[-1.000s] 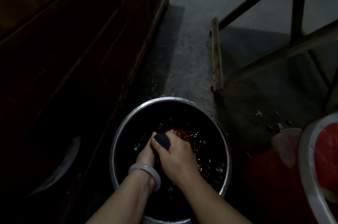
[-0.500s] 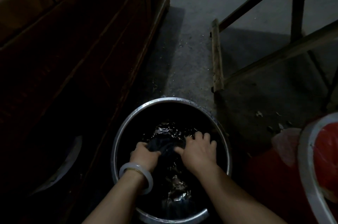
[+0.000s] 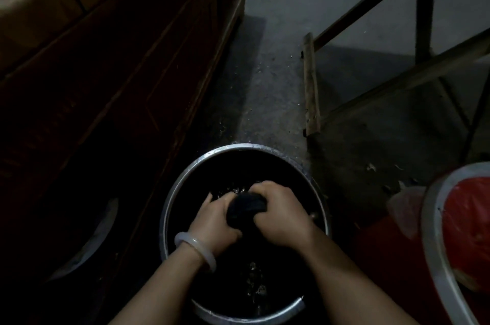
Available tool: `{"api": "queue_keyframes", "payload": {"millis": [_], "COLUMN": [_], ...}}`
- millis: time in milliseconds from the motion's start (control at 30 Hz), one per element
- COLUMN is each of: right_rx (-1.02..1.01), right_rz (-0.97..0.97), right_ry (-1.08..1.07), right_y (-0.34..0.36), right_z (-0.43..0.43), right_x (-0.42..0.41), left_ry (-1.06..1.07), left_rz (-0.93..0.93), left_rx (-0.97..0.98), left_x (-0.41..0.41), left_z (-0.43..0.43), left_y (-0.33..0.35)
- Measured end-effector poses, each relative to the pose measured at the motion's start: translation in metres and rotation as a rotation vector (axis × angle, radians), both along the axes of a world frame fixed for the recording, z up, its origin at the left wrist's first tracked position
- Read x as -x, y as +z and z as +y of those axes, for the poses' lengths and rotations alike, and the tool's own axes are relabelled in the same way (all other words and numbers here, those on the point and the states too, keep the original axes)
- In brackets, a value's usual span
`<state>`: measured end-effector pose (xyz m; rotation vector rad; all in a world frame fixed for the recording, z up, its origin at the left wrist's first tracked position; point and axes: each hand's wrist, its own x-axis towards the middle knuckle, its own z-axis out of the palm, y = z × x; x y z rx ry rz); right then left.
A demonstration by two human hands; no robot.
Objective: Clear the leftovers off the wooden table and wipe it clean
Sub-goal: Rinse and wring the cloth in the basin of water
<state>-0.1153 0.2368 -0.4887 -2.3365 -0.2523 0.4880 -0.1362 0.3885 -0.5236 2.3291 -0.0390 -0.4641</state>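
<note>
Dim room, grey concrete floor (image 3: 278,80). Left hand (image 3: 214,221) and right hand (image 3: 281,212) both closed in a grip on a dark cloth (image 3: 245,208), bunched between them above dark water in a metal basin (image 3: 183,189) on the floor. Dark wooden cabinet (image 3: 106,80) left of the grip; wooden frame (image 3: 310,86) beyond, to the right.

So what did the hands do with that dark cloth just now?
Half a second ago the right hand lay open on the dark cloth; now both it and the left hand clench the cloth, bunched up between them above the water. The metal basin and white bangle stayed as they were.
</note>
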Motion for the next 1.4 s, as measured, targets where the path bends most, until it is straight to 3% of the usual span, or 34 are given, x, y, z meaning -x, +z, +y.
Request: {"api": "queue_keyframes", "payload": {"millis": [133, 233, 367, 467, 533, 700, 767, 833, 900, 967, 1000, 1100, 1167, 1267, 1400], "right_rx": [-0.377, -0.588, -0.871, -0.916, -0.91, -0.914, -0.902, -0.871, -0.853, -0.857, -0.859, -0.815, -0.745, -0.651, -0.436], "right_rz": [0.014, 0.166, 0.372, 0.422, 0.445, 0.574, 0.66, 0.768, 0.886, 1.004, 1.054, 1.101, 1.115, 1.108, 0.87], "right_ry": [-0.226, -0.23, -0.222, -0.236, -0.286, -0.376, -0.325, -0.321, -0.358, -0.391, -0.401, -0.38, -0.288, -0.164, -0.1], "right_y": [0.001, -0.001, -0.01, -0.018, -0.02, -0.024, -0.021, -0.018, -0.018, -0.015, -0.012, -0.002, 0.003, 0.008, 0.008], "right_z": [-0.014, -0.015, -0.005, 0.0, 0.006, 0.009, 0.006, 0.002, -0.003, -0.007, -0.008, -0.012, -0.012, -0.011, -0.006], "right_x": [-0.01, -0.006, 0.005, 0.014, 0.02, 0.022, 0.024, 0.025, 0.023, 0.018, 0.016, 0.011, 0.008, 0.008, 0.009], "left_ry": [0.277, 0.431, 0.673, 0.729, 0.705, 0.619, 0.621, 0.568, 0.38, 0.144, 0.01, -0.375, -0.514, -0.537, -0.544], "left_rz": [0.003, 0.05, 0.217, 0.415, 0.479, 0.523, 0.498, 0.441, 0.305, 0.046, -0.104, -0.317, -0.391, -0.438, -0.538], "left_rx": [0.471, 0.737, 1.02, 1.251, 1.329, 1.302, 1.212, 0.961, 0.506, -0.015, -0.187, -0.3, -0.296, -0.218, -0.329], "left_x": [-0.009, -0.012, -0.014, -0.012, -0.01, -0.007, -0.009, -0.011, -0.013, -0.013, -0.011, -0.009, -0.008, -0.008, -0.009], "left_z": [0.003, -0.006, -0.017, -0.021, -0.023, -0.019, -0.013, -0.009, -0.003, 0.009, 0.016, 0.025, 0.025, 0.024, 0.021], "left_y": [0.036, 0.052, 0.065, 0.079, 0.088, 0.086, 0.075, 0.068, 0.062, 0.056, 0.054, 0.035, 0.021, 0.015, 0.014]}}
